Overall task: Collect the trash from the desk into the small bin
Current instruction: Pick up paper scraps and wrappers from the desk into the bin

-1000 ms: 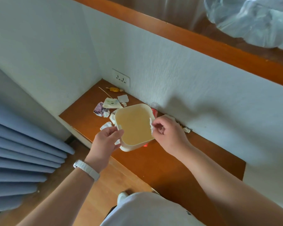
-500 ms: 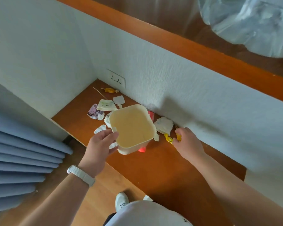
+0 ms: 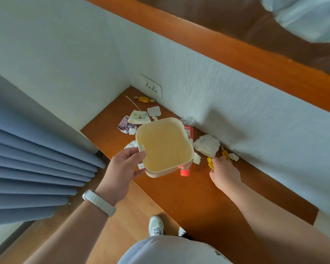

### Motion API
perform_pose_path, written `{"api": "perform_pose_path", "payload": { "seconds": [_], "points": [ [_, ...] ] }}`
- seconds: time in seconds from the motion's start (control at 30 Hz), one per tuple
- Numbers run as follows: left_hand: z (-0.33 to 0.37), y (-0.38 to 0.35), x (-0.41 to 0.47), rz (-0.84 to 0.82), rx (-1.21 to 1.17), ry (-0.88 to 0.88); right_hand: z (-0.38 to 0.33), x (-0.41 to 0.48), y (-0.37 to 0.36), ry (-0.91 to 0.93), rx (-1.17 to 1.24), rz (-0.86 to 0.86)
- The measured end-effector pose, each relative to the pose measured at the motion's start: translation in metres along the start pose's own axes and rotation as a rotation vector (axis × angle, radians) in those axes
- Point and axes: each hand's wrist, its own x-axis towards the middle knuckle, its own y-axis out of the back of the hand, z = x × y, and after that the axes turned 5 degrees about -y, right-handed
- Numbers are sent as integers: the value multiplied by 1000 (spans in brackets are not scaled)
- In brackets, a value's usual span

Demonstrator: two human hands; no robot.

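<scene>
Fingertips (image 3: 217, 161) at yellow wrapper (image 3: 210, 162), bin-side

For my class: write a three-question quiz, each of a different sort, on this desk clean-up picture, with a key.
1. True or false: the bin looks empty inside.
2. Which hand holds the bin? A) left hand B) right hand C) neither
3. Fill in: the right hand's fingertips are at a ____ wrapper.

Key: 1 true; 2 A; 3 yellow. The bottle, partly hidden behind the bin, and the paper scraps are still on the desk.
</scene>
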Motion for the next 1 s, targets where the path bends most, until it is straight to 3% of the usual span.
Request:
{"api": "perform_pose_path", "payload": {
  "seconds": [0.27, 0.53, 0.77, 1.0],
  "points": [
    [-1, 3, -3, -46, 34, -24, -7, -21, 0, -63, 84, -40],
    [-1, 5, -12, -123, 116, -99, -16, -40, 70, -92, 360, 115],
    [5, 16, -17, -147, 134, -116, -70, -75, 154, 66, 809, 312],
    [6, 27, -17, -134, 158, -147, -112, -99, 173, 260, 826, 379]
  ]
}}
